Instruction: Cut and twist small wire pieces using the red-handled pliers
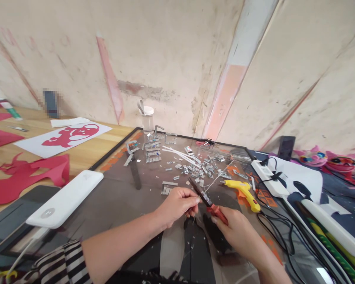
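My right hand grips red-handled scissors, their dark blades pointing up and left over the table. Close beside the blades, my left hand has thumb and fingers pinched together on a thin pale strand. This strand slants up to the right, past the blades; whether the blades touch it I cannot tell. Small grey cut pieces lie scattered beyond both hands. Just past my left hand sits a small grey bracket-shaped piece.
A yellow glue gun lies at the right, its cable near a white power strip. A white power bank rests at the left, near red paper cutouts. A lidded jar stands against the wall.
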`<state>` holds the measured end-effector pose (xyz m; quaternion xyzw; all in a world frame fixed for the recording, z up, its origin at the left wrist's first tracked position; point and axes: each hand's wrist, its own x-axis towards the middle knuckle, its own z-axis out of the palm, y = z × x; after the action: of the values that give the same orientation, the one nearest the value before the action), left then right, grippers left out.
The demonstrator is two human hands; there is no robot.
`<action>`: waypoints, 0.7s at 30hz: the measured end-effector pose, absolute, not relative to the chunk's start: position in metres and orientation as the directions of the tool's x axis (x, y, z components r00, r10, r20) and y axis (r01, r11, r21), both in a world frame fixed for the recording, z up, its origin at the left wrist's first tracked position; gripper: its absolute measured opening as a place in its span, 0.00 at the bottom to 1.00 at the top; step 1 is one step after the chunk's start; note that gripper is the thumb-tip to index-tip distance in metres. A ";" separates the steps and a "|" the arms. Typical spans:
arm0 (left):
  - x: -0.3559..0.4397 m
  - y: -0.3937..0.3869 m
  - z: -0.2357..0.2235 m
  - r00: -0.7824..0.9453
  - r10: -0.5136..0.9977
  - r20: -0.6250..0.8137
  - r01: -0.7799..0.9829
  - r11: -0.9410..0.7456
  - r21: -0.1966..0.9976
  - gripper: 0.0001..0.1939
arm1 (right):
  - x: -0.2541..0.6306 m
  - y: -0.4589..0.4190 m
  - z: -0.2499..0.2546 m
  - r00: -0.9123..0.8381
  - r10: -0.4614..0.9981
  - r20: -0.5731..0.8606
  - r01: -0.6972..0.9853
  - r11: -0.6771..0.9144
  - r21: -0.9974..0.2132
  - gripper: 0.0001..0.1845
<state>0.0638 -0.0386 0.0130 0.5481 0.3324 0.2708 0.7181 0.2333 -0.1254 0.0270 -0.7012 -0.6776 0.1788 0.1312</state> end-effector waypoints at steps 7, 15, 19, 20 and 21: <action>0.064 -0.037 0.012 0.633 0.754 -0.175 -0.026 0.247 0.969 0.09 | 0.235 -0.125 0.018 0.029 0.997 -0.078 0.894 -0.061 -0.445 0.09; 0.065 -0.037 0.011 0.640 0.747 -0.184 -0.032 0.265 0.964 0.09 | 0.236 -0.124 0.014 0.052 0.996 -0.077 0.891 -0.081 -0.448 0.10; 0.065 -0.037 0.010 0.643 0.741 -0.192 -0.031 0.276 0.961 0.09 | 0.235 -0.124 0.014 0.065 0.996 -0.059 0.908 -0.083 -0.411 0.08; 0.065 -0.037 0.009 0.645 0.740 -0.191 -0.031 0.275 0.961 0.09 | 0.235 -0.124 0.014 0.068 0.996 -0.050 0.913 -0.082 -0.400 0.07; 0.065 -0.037 0.009 0.647 0.739 -0.189 -0.030 0.272 0.962 0.09 | 0.235 -0.124 0.014 0.071 0.997 -0.040 0.916 -0.081 -0.393 0.07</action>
<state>0.0654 -0.0366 0.0089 0.5423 0.3269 0.2643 0.7275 0.2346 -0.1243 0.0136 -0.7195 -0.6646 0.1511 0.1336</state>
